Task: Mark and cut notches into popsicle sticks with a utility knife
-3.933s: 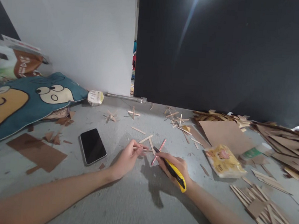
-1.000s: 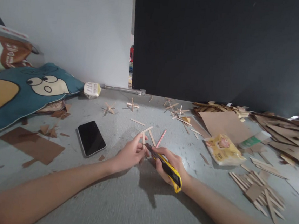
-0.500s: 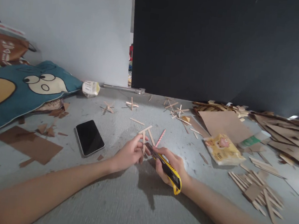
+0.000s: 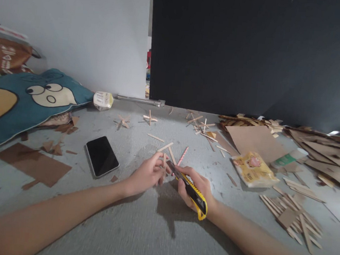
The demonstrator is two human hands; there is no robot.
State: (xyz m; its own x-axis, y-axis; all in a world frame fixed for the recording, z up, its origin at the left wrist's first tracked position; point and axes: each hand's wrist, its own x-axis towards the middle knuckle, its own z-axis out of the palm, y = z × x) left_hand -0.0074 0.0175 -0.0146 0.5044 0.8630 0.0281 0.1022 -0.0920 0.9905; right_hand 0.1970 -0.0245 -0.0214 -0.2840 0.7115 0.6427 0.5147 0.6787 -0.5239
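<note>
My left hand (image 4: pixel 146 174) is closed on a thin wooden craft stick (image 4: pixel 164 164), held upright between the fingertips. In my right hand (image 4: pixel 196 186) is a yellow and black utility knife (image 4: pixel 192 192), its blade pointing up and left against or very close to the stick; contact cannot be made out. Beyond the fingers, two more craft sticks (image 4: pixel 172 153) lie on the grey table, their ends near each other. A pink-and-white striped pencil or straw (image 4: pixel 183 155) rests just past my right hand.
Left of my hands lie a phone (image 4: pixel 102 156), brown cardboard (image 4: pixel 32 164) and a blue cushion (image 4: pixel 53 92). Small crossed-stick pieces (image 4: pixel 150 118) stand at the back. Rightward are a yellow tissue pack (image 4: pixel 253 170), a glue stick (image 4: pixel 289 158) and a craft stick pile (image 4: pixel 295 219).
The knife has shifted very slightly, its blade tip now a little higher by the stick. The held stick has tilted a touch; both hands stay in nearly the same place.
</note>
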